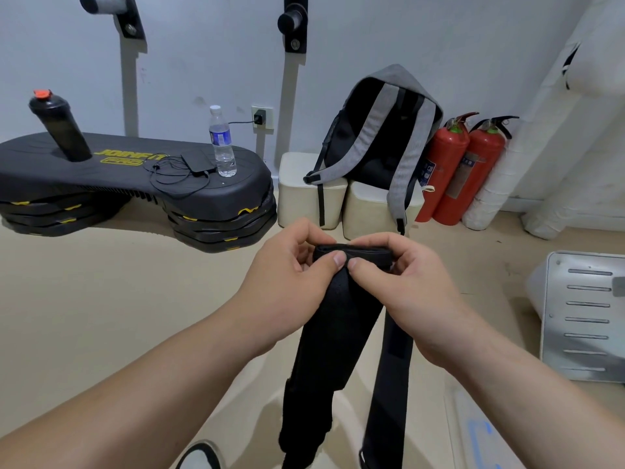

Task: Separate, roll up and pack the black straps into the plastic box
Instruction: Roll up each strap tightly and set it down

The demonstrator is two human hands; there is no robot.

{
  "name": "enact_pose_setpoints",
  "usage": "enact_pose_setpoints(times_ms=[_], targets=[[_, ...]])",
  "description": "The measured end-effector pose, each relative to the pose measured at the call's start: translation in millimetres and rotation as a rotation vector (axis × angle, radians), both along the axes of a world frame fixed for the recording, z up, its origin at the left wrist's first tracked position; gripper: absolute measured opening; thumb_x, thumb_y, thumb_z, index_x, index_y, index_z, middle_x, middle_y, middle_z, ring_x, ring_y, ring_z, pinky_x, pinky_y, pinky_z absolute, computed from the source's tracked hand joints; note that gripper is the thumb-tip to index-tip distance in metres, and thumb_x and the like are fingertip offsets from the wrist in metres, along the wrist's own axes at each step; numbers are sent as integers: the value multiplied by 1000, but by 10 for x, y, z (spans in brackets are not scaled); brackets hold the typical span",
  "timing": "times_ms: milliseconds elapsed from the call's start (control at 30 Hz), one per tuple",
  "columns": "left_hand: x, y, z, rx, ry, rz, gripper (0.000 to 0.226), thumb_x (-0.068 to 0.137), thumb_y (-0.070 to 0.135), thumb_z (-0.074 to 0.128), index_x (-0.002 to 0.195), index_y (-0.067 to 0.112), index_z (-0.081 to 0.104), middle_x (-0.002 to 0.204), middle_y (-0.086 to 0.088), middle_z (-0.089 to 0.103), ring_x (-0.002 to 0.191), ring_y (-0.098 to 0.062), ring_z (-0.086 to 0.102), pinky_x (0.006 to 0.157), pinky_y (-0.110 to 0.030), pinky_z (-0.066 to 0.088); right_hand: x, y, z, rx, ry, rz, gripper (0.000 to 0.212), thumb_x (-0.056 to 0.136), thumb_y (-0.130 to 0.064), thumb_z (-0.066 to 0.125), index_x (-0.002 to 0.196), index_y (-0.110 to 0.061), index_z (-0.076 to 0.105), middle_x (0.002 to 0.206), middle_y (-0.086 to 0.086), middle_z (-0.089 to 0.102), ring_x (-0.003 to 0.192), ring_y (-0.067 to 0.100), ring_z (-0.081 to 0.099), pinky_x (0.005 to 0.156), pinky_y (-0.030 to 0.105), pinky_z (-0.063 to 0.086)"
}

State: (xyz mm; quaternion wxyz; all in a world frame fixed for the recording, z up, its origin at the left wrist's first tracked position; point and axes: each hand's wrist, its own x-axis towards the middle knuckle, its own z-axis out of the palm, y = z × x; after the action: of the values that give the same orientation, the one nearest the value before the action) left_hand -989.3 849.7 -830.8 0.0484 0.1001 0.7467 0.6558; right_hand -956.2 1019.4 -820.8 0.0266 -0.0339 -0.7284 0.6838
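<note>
Black straps (333, 336) hang, top edge pinched by hands (291, 277) (417, 292)

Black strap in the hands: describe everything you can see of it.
The black strap looks like matte woven fabric. Its top end is folded into a short roll, pinched by the left hand and right hand, thumbs side by side. A wide length hangs down from it, a narrower band beside it on the right.

At 10 o'clock a step platform (203, 198) lies on the floor (101, 299), with a shaker bottle (59, 126) on its left end and a water bottle (221, 143) on its right. At 1 o'clock a backpack (378, 130) sits on two blocks (301, 194), fire extinguishers (443, 167) just right. A metal panel (585, 316) lies at 3 o'clock. The straps (331, 333) hang toward 6.
</note>
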Motion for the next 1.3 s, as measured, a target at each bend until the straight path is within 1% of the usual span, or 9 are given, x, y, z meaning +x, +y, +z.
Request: enact_pose_setpoints(times_ms=[133, 267, 467, 700, 800, 933, 1067, 1200, 1300], targets=[[3, 9, -8, -6, 21, -28, 9, 97, 7, 73, 96, 14, 67, 87, -14, 74, 73, -10, 64, 66, -22, 53, 12, 9, 11, 53, 13, 6, 23, 93, -4, 69, 94, -25, 77, 88, 5, 79, 83, 21, 77, 78, 40, 65], [10, -11, 58, 96, -130, -65, 9, 97, 9, 73, 93, 14, 67, 84, -6, 73, 76, -15, 65, 70, -31, 54, 9, 27, 26, 107, 73, 31, 28, 94, 0, 65, 93, -26, 75, 86, 5, 76, 77, 15, 70, 74, 37, 62], [57, 37, 132, 47, -352, -131, 39, 105, 53, 53, 99, 22, 74, 86, 3, 73, 80, -12, 67, 79, -35, 54, 15, 6, -6, 214, 142, 36, 28, 91, -5, 66, 96, -31, 74, 89, 2, 75, 87, 27, 72, 83, 52, 61], [68, 75, 100, 172, -380, -128, 20, 105, 29, 63, 88, 18, 68, 79, -3, 69, 69, -14, 63, 69, -29, 51, 19, -43, -27, 178, 104, 28, 30, 94, 0, 63, 93, -28, 72, 79, -3, 73, 74, 9, 65, 69, 29, 57], [62, 85, 71, 222, -380, -87, 11, 103, 19, 66, 95, 13, 70, 84, -10, 72, 77, -22, 66, 73, -32, 53, 8, -44, -20, 47, -10, 48, 26, 94, 0, 63, 98, -24, 73, 86, -2, 74, 81, 14, 69, 73, 32, 58], [18, 40, 49, 220, -334, -64, 10, 101, 12, 70, 110, 9, 72, 103, -18, 77, 92, -26, 72, 85, -38, 58, -27, -8, 4, -131, -150, 74, 24, 89, -19, 75, 113, -22, 75, 96, 3, 75, 87, 15, 71, 70, 27, 55], [-1, -41, 82, 188, -251, -123, 15, 99, 5, 70, 113, 10, 71, 107, -15, 79, 93, -21, 74, 87, -35, 62, -27, 44, 12, -131, -274, 165, 39, 105, -44, 57, 118, -14, 78, 112, 12, 80, 100, 23, 73, 88, 37, 52], [24, -85, 111, 70, -102, -143, 19, 96, 0, 71, 104, 17, 72, 92, 4, 78, 85, -8, 72, 74, -20, 60, -10, 25, -9, -112, -218, 179, 32, 108, -32, 55, 119, -10, 75, 91, 2, 80, 85, 13, 75, 80, 32, 59], [34, -71, 112, 54, -102, -94, 17, 96, 8, 74, 111, 17, 73, 96, -1, 79, 86, -8, 72, 76, -25, 60, -29, 9, -36, -138, -105, 112, 17, 107, -20, 58, 108, -15, 75, 94, 5, 79, 92, 19, 75, 83, 34, 60]])
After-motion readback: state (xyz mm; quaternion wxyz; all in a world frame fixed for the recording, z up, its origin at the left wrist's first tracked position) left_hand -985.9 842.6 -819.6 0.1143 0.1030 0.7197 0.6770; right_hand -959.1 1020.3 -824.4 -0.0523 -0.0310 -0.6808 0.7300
